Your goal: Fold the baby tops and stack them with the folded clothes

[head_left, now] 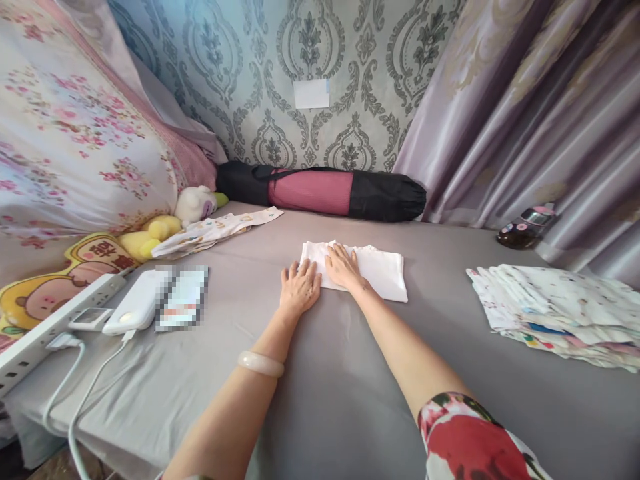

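A white folded cloth [383, 270], perhaps a garment, lies flat on the grey sheet [320, 373] in front of me. My left hand [301, 285] rests palm down at its left edge, fingers spread, partly on the sheet. On top of the cloth, left of its middle, my right hand [343, 265] lies flat with its fingers stretched out. Neither hand grips anything. Parts of the cloth are hidden beneath my hands.
At the right lies a stack of folded printed clothes [555, 313], with a dark bottle [526, 227] behind it. A rolled mat bag [320, 192] lies along the wall. On the left are a patterned cloth [215, 232], plush toys [150, 237], a power bank [140, 301] and a power strip [60, 323].
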A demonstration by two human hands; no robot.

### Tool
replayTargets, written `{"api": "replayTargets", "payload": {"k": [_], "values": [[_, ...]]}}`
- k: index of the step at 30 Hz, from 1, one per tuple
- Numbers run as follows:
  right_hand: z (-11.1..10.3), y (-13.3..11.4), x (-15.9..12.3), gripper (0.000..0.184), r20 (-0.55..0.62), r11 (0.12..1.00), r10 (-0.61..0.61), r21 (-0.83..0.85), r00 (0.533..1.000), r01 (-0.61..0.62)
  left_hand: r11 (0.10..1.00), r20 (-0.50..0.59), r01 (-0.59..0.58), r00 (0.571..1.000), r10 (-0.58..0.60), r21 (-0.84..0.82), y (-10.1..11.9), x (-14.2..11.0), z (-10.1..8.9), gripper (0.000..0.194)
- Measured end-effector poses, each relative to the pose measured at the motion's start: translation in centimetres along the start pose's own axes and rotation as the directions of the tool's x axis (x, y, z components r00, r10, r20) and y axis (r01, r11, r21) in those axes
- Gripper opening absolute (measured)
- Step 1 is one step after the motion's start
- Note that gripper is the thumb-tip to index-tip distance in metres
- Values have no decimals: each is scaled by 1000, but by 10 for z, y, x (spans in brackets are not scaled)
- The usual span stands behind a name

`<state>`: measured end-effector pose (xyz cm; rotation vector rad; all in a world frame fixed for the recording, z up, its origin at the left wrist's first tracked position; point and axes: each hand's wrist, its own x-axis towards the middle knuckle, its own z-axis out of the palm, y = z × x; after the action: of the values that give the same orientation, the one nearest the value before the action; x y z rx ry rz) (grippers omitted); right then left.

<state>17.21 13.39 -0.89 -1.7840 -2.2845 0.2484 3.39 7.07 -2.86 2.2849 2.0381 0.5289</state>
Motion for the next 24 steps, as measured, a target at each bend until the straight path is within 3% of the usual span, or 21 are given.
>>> {"api": "replayTargets", "payload": {"k": [9,18,24], "values": [[-5,22,-30,54,-36,994,76,-79,996,-79,1000,31,-19,999,19,22,0,-2,-2,56],[0,23,-32,54,-80,994,72,-76,994,-79,999,45,0,999,-2,36,0,-1,-3,57],[-8,33,-29,53,-4,997,74,-24,997,-74,998,45,-11,999,8,68,0,-2,-3,58]]}}
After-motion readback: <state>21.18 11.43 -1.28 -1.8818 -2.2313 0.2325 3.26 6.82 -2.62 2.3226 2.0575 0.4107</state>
